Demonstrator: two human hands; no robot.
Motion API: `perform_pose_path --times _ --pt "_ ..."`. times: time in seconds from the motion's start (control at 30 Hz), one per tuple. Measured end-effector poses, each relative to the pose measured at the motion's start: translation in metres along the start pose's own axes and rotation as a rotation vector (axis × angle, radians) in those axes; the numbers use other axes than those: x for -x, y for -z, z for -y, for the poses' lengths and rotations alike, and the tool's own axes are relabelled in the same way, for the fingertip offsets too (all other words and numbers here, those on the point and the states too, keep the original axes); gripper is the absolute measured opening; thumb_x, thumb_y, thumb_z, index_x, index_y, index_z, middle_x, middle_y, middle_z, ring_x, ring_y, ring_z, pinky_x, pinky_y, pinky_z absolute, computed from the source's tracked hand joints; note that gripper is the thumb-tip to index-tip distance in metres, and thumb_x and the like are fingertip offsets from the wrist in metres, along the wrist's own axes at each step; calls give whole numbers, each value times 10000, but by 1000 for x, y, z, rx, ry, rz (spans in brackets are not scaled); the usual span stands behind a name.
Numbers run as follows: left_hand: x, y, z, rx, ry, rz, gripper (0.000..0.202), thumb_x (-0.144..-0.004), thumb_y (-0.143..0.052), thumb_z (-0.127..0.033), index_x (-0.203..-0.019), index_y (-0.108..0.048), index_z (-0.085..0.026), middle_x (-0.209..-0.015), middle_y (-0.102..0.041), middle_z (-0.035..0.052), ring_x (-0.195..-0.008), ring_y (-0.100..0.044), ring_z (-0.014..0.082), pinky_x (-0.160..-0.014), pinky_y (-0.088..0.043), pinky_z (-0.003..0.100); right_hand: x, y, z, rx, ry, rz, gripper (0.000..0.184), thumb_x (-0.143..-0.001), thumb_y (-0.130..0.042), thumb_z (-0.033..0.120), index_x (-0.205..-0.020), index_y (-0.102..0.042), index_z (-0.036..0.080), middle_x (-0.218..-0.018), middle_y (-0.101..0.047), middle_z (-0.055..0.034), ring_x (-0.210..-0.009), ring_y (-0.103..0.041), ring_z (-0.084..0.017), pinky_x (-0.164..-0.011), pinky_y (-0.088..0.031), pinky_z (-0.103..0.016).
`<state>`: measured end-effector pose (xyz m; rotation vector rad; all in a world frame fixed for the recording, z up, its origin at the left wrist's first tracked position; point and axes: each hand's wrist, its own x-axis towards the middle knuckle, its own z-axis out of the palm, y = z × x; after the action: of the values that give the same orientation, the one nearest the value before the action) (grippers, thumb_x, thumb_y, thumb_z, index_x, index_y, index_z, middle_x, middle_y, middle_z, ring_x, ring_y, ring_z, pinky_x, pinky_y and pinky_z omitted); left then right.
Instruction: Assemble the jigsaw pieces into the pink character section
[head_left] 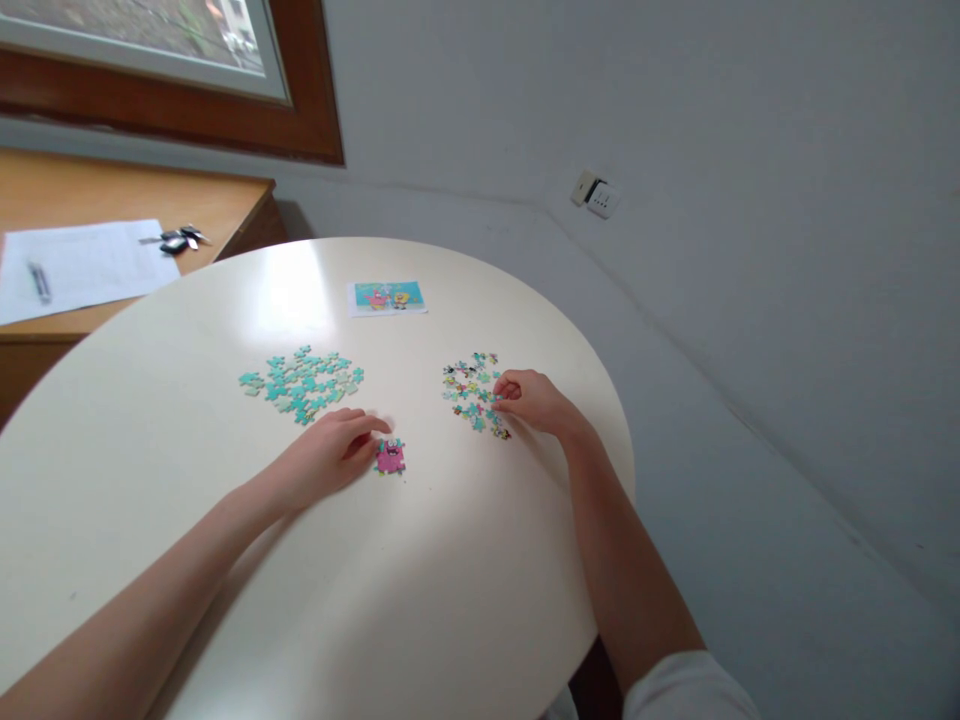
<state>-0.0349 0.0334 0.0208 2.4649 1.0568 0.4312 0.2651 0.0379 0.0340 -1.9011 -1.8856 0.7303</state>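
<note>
A small joined block of pink puzzle pieces [390, 457] lies on the table, a face printed on it. Beside it rests my left hand [337, 450], index finger stretched out over the block's top and thumb at its left edge; the fingers are apart and hold nothing. My right hand [529, 395] reaches into a loose group of mixed-colour puzzle pieces [472, 385]. Its thumb and index fingertips are pinched around what looks like a small puzzle piece, mostly hidden by the fingers. Left of centre spreads a larger group of turquoise puzzle pieces [304, 382].
A reference picture [388, 297] with a pink and a yellow cartoon figure lies toward the far side of the round white table [450, 600]. On a wooden desk [210, 195] at left are paper sheets [97, 265], keys [180, 238] and a pen [39, 282]. Walls stand behind and to the right.
</note>
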Motion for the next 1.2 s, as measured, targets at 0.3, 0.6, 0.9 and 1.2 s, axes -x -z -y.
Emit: perform_pose_path --times 0.3,0.6,0.9,1.2 --pt "0 0 1 -8 -12 0 346 -843 -350 -286 -981 -646 -170 -863 -655 68 -746 -586 166 -714 -462 246 -3 -3 -4 -71 2 -2 68 -688 -591 144 -702 -656 130 -648 -645 -13 -619 -565 -104 -610 -425 -203" --pt "1 0 -1 -16 3 3 351 -837 -350 -288 -978 -648 -170 -863 -658 73 -742 -585 171 -718 -465 257 -3 -3 -4 -106 -22 -19 46 -670 -610 145 -689 -650 132 -626 -636 -3 -597 -558 -98 -581 -414 -195" --pt "1 -1 1 -4 1 -1 344 -832 -358 -289 -982 -647 -180 -845 -655 63 -735 -581 168 -709 -463 252 -1 -4 0 -44 -22 -64 39 -674 -632 152 -709 -647 143 -658 -650 -7 -599 -555 -93 -571 -406 -189" --pt "0 0 0 4 7 5 355 -828 -358 -297 -980 -653 -172 -851 -665 70 -727 -579 172 -712 -465 263 -2 -2 -3 -27 -30 -94 75 -642 -653 197 -693 -654 144 -617 -620 1 -571 -528 -97 -555 -380 -203"
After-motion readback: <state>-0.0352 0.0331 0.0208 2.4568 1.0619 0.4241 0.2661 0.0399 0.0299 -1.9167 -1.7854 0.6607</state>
